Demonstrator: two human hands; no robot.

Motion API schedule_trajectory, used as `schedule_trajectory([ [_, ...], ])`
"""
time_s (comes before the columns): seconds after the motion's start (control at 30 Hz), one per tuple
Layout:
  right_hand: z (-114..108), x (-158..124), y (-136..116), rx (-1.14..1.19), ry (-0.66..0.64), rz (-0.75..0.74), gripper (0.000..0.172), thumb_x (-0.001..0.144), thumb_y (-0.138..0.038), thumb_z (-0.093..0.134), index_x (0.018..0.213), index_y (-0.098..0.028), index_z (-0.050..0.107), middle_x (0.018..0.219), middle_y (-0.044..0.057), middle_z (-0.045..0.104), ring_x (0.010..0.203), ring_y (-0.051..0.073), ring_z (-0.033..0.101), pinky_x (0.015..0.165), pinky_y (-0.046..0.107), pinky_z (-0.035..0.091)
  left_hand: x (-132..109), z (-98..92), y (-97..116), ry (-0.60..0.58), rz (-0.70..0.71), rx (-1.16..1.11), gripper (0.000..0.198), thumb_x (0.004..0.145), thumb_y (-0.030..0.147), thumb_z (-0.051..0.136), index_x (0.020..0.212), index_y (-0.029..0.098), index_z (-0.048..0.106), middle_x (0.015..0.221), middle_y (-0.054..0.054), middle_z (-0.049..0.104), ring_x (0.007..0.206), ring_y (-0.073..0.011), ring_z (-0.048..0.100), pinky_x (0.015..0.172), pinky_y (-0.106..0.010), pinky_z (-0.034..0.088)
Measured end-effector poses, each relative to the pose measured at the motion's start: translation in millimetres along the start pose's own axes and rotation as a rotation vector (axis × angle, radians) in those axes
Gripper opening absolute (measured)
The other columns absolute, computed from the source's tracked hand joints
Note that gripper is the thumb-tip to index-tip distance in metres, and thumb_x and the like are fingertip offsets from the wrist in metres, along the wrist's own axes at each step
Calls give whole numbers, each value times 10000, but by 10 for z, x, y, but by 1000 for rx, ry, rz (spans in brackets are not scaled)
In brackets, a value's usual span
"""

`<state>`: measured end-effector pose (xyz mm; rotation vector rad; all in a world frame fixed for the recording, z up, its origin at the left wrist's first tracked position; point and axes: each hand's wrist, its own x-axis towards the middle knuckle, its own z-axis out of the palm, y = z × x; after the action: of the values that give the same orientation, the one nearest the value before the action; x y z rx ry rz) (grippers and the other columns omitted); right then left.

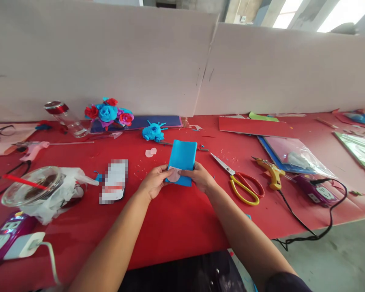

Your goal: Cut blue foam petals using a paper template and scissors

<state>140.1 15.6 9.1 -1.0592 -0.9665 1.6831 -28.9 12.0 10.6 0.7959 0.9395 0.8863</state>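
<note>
Head view: blue sheet (184,155) is held left of the scissors (233,175).
Left hand (154,180): sheet and pink disc (173,175) are pinched.
Right hand (200,176): sheet's opposite edge is gripped.
Slip risk: pink disc could be shifted by an eased pinch.
Knock risk: scissors could be nudged by the right hand.

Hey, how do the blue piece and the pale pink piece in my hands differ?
Size: the blue piece is larger than the pink piece. Shape: the blue piece is roughly rectangular, the pink piece rounded. Color: the blue piece is vivid, the pink piece pale. Both are held between the left hand and right hand.
</note>
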Motion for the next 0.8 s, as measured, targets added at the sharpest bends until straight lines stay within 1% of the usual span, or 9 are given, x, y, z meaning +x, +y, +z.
schedule_trajectory([
  [0.13, -7, 36, 14, -29, 74, -104, 463, 600, -255, 755, 1038, -230, 608, 937, 33, 684, 814, 199, 636, 727, 348, 522, 57, 2, -20, 120, 31, -113, 251, 712, 223, 723, 954, 170, 684, 948, -68, 718, 795, -164, 657, 678, -276, 539],
  [0.2, -23, 42, 15, -117, 201, -192, 505, 621, -269, 726, 1100, -255, 567, 949, 23, 650, 766, 172, 609, 665, 311, 504, 74, -1, -13, 158, 36, -170, 226, 723, 193, 708, 945, 174, 675, 942, -57, 715, 791, -158, 659, 674, -276, 546],
  [0.23, -31, 41, 17, -197, 285, -265, 489, 635, -269, 709, 1102, -261, 563, 953, 18, 633, 747, 158, 589, 646, 294, 488, 79, -4, -9, 172, 42, -194, 216, 727, 181, 703, 940, 175, 670, 933, -51, 714, 785, -155, 660, 673, -276, 549],
  [0.3, -47, 37, 24, -399, 397, -407, 329, 680, -266, 661, 1004, -242, 612, 900, 11, 613, 707, 139, 542, 626, 271, 450, 84, -10, -2, 191, 59, -227, 212, 731, 164, 696, 940, 181, 658, 915, -38, 711, 767, -144, 659, 658, -267, 550],
  [0.37, -54, 38, 41, -553, 393, -452, 148, 727, -272, 610, 857, -216, 655, 808, 8, 607, 674, 135, 511, 622, 267, 424, 84, -15, 0, 204, 70, -238, 213, 733, 159, 694, 939, 188, 648, 898, -28, 709, 754, -138, 658, 643, -258, 549],
  [0.4, -55, 43, 53, -582, 369, -438, 125, 741, -281, 595, 817, -210, 663, 777, 8, 607, 666, 136, 508, 621, 267, 418, 83, -17, -2, 203, 72, -236, 212, 733, 160, 693, 937, 191, 644, 898, -25, 708, 755, -139, 658, 641, -259, 549],
  [0.6, -58, 106, 110, -400, 339, -334, 229, 704, -369, 645, 854, -196, 625, 701, -9, 589, 611, 135, 511, 570, 255, 414, 82, -27, -24, 164, 70, -202, 262, 718, 181, 712, 965, 208, 629, 950, -30, 705, 804, -149, 663, 668, -266, 548],
  [0.7, -29, 72, 80, -391, 307, -373, 197, 716, -351, 646, 841, -202, 617, 670, -20, 566, 601, 132, 503, 575, 253, 415, 89, -42, -37, 148, 80, -211, 311, 711, 186, 725, 1002, 211, 617, 979, -33, 699, 817, -146, 662, 679, -259, 547],
  [0.8, 42, -21, 30, -498, 321, -482, 146, 754, -292, 621, 881, -220, 625, 709, -14, 564, 604, 131, 490, 573, 251, 408, 101, -65, -47, 128, 85, -248, 332, 699, 190, 743, 1004, 204, 612, 971, -34, 698, 805, -139, 664, 677, -241, 542],
])
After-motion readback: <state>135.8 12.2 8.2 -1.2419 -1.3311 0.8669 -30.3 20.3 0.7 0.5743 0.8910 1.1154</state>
